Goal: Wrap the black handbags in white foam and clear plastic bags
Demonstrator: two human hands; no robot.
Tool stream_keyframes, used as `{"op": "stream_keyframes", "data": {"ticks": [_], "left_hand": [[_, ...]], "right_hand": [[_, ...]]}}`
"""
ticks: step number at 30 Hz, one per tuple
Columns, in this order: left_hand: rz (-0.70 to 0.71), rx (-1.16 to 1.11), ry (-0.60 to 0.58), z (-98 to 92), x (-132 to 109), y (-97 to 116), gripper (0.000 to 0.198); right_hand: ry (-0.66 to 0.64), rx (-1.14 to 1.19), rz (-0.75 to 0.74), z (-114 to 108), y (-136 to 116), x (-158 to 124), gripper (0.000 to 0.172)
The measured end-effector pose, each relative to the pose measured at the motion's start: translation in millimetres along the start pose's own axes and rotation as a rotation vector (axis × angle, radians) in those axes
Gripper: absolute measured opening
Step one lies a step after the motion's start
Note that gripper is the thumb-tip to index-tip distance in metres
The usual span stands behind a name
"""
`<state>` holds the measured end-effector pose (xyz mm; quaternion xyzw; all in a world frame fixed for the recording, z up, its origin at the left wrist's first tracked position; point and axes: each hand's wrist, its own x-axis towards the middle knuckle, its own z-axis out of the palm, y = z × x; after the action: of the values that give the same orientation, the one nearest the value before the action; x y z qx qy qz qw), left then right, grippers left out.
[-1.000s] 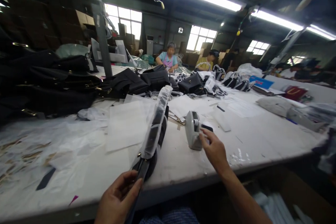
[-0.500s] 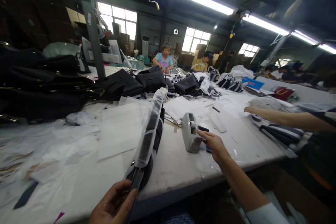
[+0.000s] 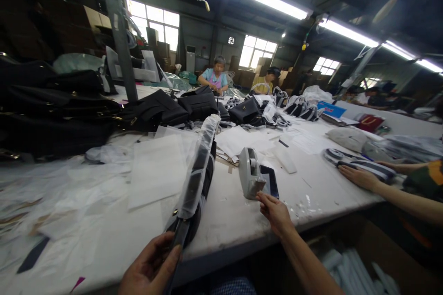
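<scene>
My left hand [image 3: 154, 262] pinches the dark strap [image 3: 182, 233] of a black bag at the table's front edge. White translucent wrapping [image 3: 199, 170] covers the strap's upper length, which leans up and to the right. My right hand [image 3: 275, 212] has its thumb and fingers pressed together at the front of a grey tape dispenser [image 3: 249, 179]; any tape between the fingertips is too small to make out. A dark phone [image 3: 270, 179] lies just right of the dispenser.
Black bags [image 3: 155, 110] are heaped along the back and left. White sheets [image 3: 157, 166] lie left of the strap, and thin wrapping [image 3: 69, 207] covers the left side. At right, a co-worker's hands touch a striped strap [image 3: 370, 168]. Two people sit across the table.
My right hand has moved down and slightly left along the dispenser's front, uncovering the phone. The co-worker's hands have come onto the striped strap. My left hand has hardly moved.
</scene>
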<state>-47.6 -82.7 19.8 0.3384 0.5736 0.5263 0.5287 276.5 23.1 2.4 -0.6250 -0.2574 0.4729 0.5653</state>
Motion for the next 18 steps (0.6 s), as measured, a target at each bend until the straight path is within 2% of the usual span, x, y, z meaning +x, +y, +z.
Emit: {"op": "stream_keyframes", "data": {"ticks": [3,5,7,9,11,13,15,18], "left_hand": [[0.012,-0.013,0.002,-0.5,1,-4,0.055],[0.049,-0.024,0.055,1.1,0,-6,0.054],[0.081,-0.019,0.074,2.3,0,-9,0.053],[0.1,0.007,0.038,2.4,1,-10,0.053],[0.12,0.03,0.002,2.3,2,-10,0.05],[0.139,0.041,-0.013,2.8,3,-7,0.047],[0.15,0.042,-0.02,3.9,2,-5,0.045],[0.162,0.024,-0.057,4.8,1,-4,0.042]], "right_hand": [[-0.026,-0.049,-0.055,2,3,-14,0.042],[-0.114,-0.109,-0.114,8,-1,-35,0.038],[-0.287,-0.208,-0.197,21,-8,-61,0.032],[-0.513,-0.293,-0.252,37,-15,-89,0.029],[-0.72,-0.309,-0.238,56,-21,-113,0.03],[-0.869,-0.299,-0.206,76,-24,-130,0.031],[-0.946,-0.315,-0.206,96,-25,-140,0.032],[-0.912,-0.384,-0.241,122,-24,-145,0.037]]}}
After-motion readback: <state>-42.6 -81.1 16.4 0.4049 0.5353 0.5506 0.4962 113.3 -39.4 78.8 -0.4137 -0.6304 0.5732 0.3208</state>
